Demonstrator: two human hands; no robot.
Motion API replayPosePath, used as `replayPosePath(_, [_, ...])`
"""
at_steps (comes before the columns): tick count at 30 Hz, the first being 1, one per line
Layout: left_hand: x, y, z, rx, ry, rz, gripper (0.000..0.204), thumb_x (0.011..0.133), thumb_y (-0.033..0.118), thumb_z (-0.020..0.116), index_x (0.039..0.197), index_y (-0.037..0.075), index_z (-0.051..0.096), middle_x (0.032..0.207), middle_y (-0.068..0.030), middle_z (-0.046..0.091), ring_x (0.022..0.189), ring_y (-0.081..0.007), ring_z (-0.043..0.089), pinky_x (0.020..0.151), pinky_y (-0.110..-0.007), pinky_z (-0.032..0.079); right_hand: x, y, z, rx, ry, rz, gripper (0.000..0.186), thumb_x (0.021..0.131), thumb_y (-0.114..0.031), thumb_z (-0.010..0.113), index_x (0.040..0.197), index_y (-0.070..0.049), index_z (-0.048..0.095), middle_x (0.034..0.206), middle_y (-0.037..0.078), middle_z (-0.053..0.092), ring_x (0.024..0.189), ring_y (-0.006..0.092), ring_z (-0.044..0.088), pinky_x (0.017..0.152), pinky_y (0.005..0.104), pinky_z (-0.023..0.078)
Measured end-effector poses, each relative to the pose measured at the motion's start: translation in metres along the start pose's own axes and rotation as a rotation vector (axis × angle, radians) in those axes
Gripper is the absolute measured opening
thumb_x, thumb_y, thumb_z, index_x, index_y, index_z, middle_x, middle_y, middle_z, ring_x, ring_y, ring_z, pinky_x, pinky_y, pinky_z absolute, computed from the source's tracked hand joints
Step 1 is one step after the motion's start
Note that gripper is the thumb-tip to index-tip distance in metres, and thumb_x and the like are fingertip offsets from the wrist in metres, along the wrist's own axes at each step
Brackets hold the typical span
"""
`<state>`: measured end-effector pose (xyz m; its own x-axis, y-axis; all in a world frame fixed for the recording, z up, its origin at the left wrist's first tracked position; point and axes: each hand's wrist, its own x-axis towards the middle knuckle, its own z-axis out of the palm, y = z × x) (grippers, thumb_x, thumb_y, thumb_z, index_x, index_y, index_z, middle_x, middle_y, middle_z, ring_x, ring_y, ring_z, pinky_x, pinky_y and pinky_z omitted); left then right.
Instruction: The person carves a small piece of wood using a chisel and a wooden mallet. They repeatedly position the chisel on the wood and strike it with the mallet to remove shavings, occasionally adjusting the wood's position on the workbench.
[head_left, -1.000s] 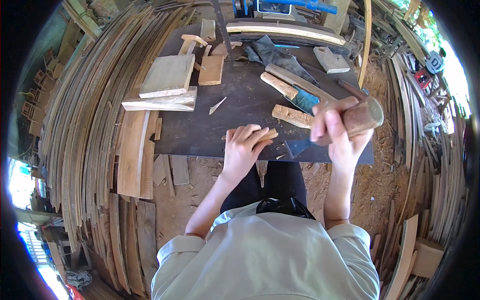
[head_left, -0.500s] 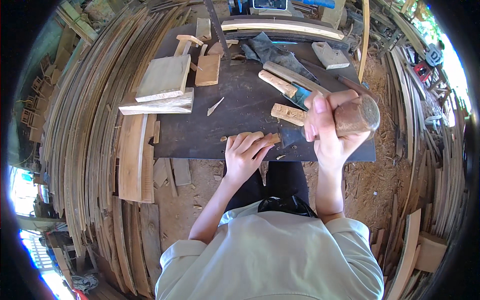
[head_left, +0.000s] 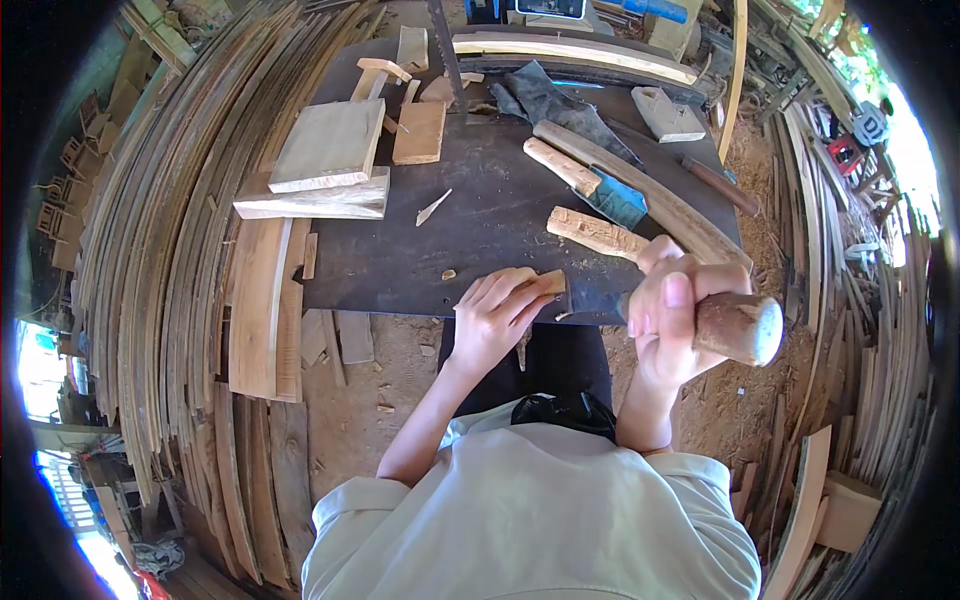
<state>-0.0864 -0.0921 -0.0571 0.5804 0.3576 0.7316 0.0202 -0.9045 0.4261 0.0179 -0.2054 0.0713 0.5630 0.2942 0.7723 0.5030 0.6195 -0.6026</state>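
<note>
My left hand (head_left: 493, 315) is closed on a small piece of wood (head_left: 550, 282), pressing it at the near edge of the dark table. The fingers of my right hand (head_left: 672, 305) wrap round the thick, round wooden handle of a flat-bladed cutting tool (head_left: 741, 328). Its dark blade lies near the end of the small wood piece; whether they touch is hard to tell. Just beyond my right hand lies a rough carved wooden handle (head_left: 595, 232). A second one (head_left: 560, 165) sits by a blue-grey blade (head_left: 620, 203).
Beside these runs a long wooden bar (head_left: 640, 190). Thick boards (head_left: 328, 147) and smaller blocks are stacked at the table's left. A dark cloth (head_left: 565, 105) and a pale block (head_left: 668, 115) lie farther back. Long planks (head_left: 170, 240) line the left side; shavings cover the floor.
My right hand has come down and a little to the right with the cutting tool, its handle end now lower. My left hand stays on the small wood piece. The view has shifted slightly.
</note>
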Motion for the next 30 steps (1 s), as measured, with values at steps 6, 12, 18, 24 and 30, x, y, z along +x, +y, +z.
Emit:
replayPosePath(6, [0.002, 0.004, -0.003, -0.052, -0.056, -0.080, 0.027, 0.069, 0.012, 0.077, 0.093, 0.006, 0.069, 0.093, -0.0038, 0.063, 0.081, -0.0236, 0.063, 0.071, -0.034, 0.052, -0.006, 0.005, -0.006, 0.058, -0.036, 0.009, 0.015, 0.089, -0.001, 0.049, 0.082, -0.010, 0.038, 0.050, -0.001, 0.040, 0.037, 0.0082, 0.035, 0.062, 0.0338, 0.037])
replayPosePath(12, [0.012, 0.006, -0.010, -0.021, -0.169, -0.110, 0.032, 0.069, 0.017, 0.077, 0.098, 0.007, 0.069, 0.094, -0.0039, 0.061, 0.085, -0.0232, 0.060, 0.072, -0.035, 0.051, 0.002, 0.006, -0.004, 0.123, -0.014, 0.047, 0.013, 0.089, 0.000, 0.049, 0.083, -0.008, 0.041, 0.050, -0.001, 0.040, 0.036, 0.0077, 0.034, 0.060, 0.0317, 0.039])
replayPosePath(18, [0.014, 0.002, -0.009, 0.041, -0.209, -0.139, 0.034, 0.069, 0.020, 0.076, 0.099, 0.008, 0.068, 0.093, -0.0032, 0.059, 0.087, -0.0231, 0.060, 0.074, -0.035, 0.050, 0.016, 0.020, 0.002, 0.178, 0.131, 0.157, 0.016, 0.080, 0.010, 0.063, 0.071, 0.000, 0.053, 0.058, 0.002, 0.053, 0.043, 0.0061, 0.047, 0.039, 0.0206, 0.035])
replayPosePath(24, [0.015, 0.002, -0.006, 0.081, -0.196, -0.071, 0.030, 0.071, 0.020, 0.075, 0.096, 0.007, 0.067, 0.093, -0.0035, 0.059, 0.085, -0.0241, 0.060, 0.072, -0.036, 0.050, 0.016, 0.021, 0.001, -0.011, 0.058, 0.096, 0.014, 0.087, 0.004, 0.056, 0.077, 0.000, 0.047, 0.058, 0.006, 0.048, 0.037, 0.0063, 0.038, 0.037, 0.0220, 0.036])
replayPosePath(30, [0.022, -0.010, -0.006, 0.041, -0.197, 0.043, 0.028, 0.073, 0.020, 0.073, 0.096, 0.006, 0.066, 0.092, -0.0042, 0.060, 0.082, -0.0254, 0.062, 0.071, -0.036, 0.050, 0.023, 0.013, 0.007, 0.001, 0.090, 0.156, 0.017, 0.075, 0.004, 0.071, 0.068, -0.003, 0.056, 0.060, -0.001, 0.054, 0.050, 0.0037, 0.047, 0.047, 0.0197, 0.038])
